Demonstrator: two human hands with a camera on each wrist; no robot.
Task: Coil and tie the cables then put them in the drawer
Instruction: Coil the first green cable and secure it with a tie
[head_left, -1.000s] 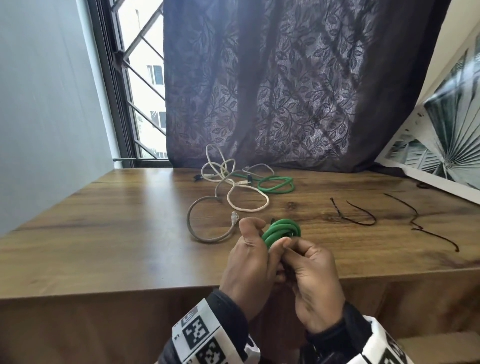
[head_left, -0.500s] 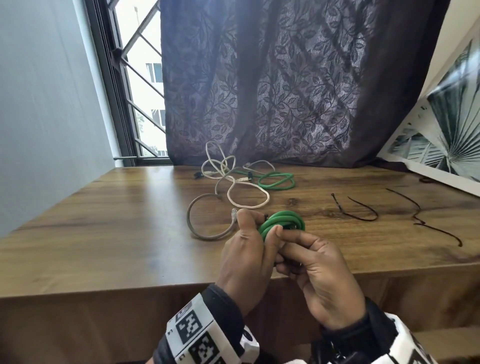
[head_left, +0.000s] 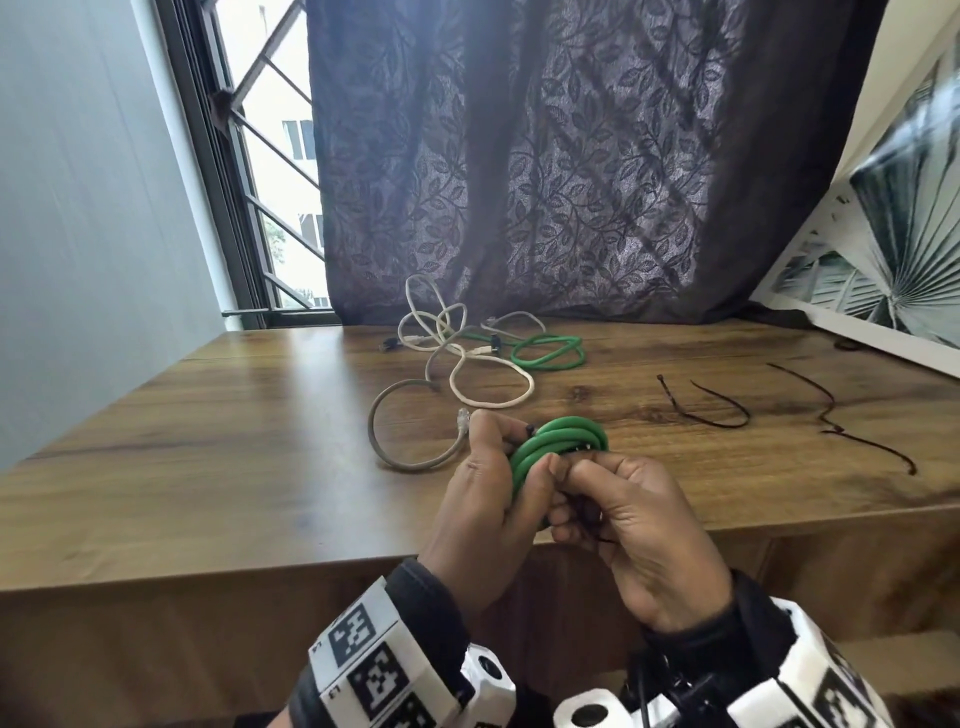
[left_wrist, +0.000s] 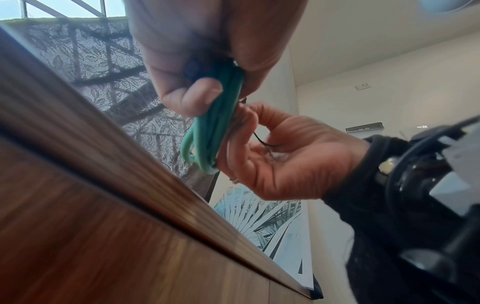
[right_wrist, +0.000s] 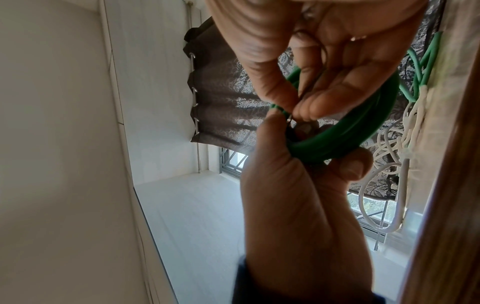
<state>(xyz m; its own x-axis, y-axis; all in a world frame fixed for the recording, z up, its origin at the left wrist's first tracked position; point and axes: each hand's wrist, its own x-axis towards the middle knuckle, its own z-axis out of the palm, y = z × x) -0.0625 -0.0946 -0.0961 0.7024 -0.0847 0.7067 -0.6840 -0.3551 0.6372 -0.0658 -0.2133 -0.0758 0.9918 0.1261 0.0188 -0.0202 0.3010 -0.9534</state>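
The left hand (head_left: 485, 499) holds the green cable coil (head_left: 558, 441) tight over the table edge (head_left: 208, 566) while the right hand (head_left: 644, 525) pinches a thin black tie (left_wrist: 265, 142) on it, so pulling it snug probably comes next.

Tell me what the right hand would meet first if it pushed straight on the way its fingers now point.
The right hand points left, fingertips already at the coiled green cable. It would likely press into that coil first, then the left hand gripping it from the other side.
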